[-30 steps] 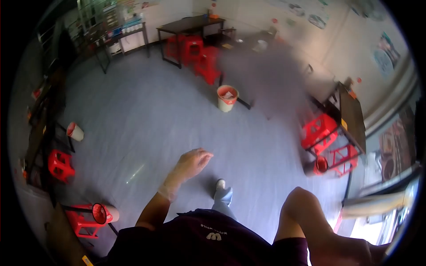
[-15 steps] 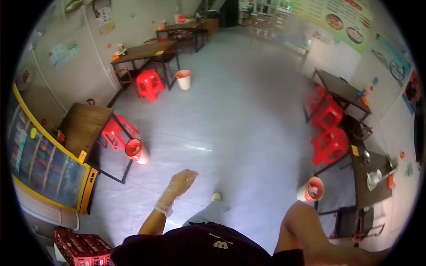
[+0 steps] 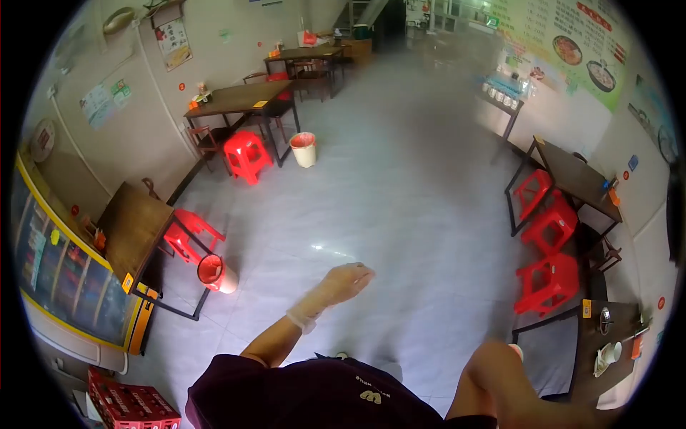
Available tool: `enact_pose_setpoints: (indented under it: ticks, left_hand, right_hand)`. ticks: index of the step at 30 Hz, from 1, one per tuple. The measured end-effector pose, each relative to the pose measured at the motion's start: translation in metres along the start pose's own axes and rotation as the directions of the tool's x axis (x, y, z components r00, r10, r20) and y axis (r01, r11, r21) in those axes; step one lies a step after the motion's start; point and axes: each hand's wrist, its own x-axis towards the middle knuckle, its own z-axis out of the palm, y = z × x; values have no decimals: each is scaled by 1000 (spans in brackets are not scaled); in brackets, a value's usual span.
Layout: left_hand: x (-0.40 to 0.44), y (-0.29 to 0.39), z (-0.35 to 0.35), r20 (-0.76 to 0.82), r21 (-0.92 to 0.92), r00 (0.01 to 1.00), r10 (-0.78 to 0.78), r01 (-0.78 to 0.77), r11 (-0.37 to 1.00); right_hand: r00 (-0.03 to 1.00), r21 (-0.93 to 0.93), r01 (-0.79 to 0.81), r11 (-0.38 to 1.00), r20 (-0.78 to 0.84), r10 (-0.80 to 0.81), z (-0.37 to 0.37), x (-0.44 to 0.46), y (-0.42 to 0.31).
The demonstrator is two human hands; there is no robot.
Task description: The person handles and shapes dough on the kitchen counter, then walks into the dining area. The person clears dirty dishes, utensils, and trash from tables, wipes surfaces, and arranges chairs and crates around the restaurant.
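My left hand (image 3: pixel 350 282) is in front of my body at the lower middle, in a thin clear plastic glove that bunches at the wrist. Its fingers are curled together, and nothing shows in them. It touches nothing and hangs above the grey floor (image 3: pixel 386 214). My right arm (image 3: pixel 500 375) is bent at the lower right, its forearm running toward the bottom edge. The right hand itself lies outside the picture.
On the left stand a drinks fridge (image 3: pixel 71 264), a wooden table (image 3: pixel 132 222), a red stool (image 3: pixel 193 236) and a bin (image 3: pixel 218 275). Red crates (image 3: pixel 132 404) sit lower left. Tables and red stools (image 3: pixel 549 282) line the right; a bowl (image 3: pixel 609 352) rests on the near table (image 3: pixel 607 386).
My left hand has swung to the right and slightly up. The view has shifted; most things sit lower in the picture, and the right-hand bin is now mostly hidden behind my right arm.
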Motion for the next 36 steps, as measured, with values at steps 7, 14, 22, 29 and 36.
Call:
enact_pose_setpoints:
  ticks: [7, 14, 22, 29, 36]
  left_hand:
    - [134, 39, 67, 51, -69, 994, 93, -89, 994]
    - [190, 36, 59, -153, -5, 973, -172, 173, 985]
    - [189, -11, 41, -233, -77, 844, -483, 479, 874]
    - [265, -100, 34, -222, -128, 873, -434, 415, 901]
    - [343, -169, -60, -284, -116, 915, -286, 263, 958]
  right_hand:
    - [997, -77, -73, 994, 21, 74, -136, 29, -14]
    - [972, 414, -47, 909, -189, 137, -256, 52, 35]
    - [861, 695, -206, 688, -206, 466, -333, 44, 72]
    - [738, 120, -662, 740, -66, 671, -398, 7, 146]
    - [-39, -847, -500, -184, -190, 981, -604, -124, 264]
